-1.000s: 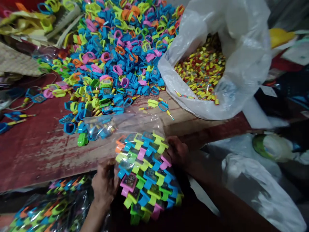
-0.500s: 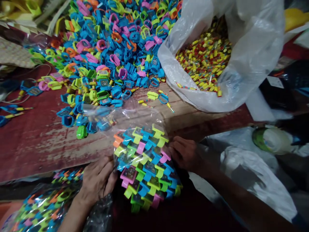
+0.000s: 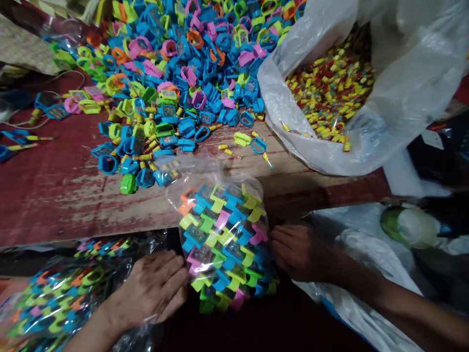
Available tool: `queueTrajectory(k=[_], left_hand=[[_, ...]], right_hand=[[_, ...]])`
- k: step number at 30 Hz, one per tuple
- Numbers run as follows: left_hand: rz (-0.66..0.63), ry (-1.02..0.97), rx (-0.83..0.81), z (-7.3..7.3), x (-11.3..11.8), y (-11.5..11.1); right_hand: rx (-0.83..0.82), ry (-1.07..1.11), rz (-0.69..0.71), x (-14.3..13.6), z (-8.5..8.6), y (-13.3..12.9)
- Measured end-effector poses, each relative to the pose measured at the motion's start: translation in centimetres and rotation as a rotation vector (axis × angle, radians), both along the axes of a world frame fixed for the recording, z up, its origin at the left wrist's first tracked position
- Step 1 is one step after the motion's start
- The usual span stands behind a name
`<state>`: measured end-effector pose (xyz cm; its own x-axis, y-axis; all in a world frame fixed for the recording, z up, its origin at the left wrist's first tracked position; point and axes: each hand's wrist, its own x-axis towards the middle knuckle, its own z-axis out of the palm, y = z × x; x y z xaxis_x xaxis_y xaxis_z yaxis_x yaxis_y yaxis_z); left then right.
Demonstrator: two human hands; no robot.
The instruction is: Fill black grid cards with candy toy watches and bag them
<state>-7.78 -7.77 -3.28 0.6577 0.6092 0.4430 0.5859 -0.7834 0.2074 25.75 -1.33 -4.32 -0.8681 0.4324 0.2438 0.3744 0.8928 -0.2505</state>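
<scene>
A clear plastic bag (image 3: 227,244) packed with rows of blue, yellow, green, pink and orange toy watches lies at the centre, over the table's front edge. My left hand (image 3: 156,288) is at the bag's left side, its fingers together and bent toward the plastic. On the right side, my right hand (image 3: 293,249) has its fingers curled against the bag's edge; its fingertips are hidden. The bag's loose mouth (image 3: 205,168) reaches onto the table (image 3: 73,195), close to a big heap of loose toy watches (image 3: 205,73).
A white sack (image 3: 395,122) of small yellow and red pieces stands at the right. Another filled bag (image 3: 62,298) lies lower left. White plastic bags (image 3: 373,259) and a round greenish container (image 3: 406,225) are at the right. Some watches and small sticks lie loose on the table.
The camera view has shifted, moving the heap and sack rightward. My left hand has come up and flattened slightly along the bag's side; my right hand sits lower along its edge.
</scene>
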Motion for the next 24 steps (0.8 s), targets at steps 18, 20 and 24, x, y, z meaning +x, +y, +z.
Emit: queueTrajectory(k=[18,20,24], left_hand=[[0.32,-0.369,-0.532,8.4,0.7,5.5],[0.384,-0.443,-0.595,10.2,0.6,6.2],[0.404,-0.543,-0.614,13.2,0.2,6.9]], right_hand=[[-0.594,0.277,-0.327,-1.2,8.8,6.2],[-0.777,0.356,-0.369,-1.5,10.7,6.5],[-0.923,0.495,-0.35,-2.3,14.4,6.4]])
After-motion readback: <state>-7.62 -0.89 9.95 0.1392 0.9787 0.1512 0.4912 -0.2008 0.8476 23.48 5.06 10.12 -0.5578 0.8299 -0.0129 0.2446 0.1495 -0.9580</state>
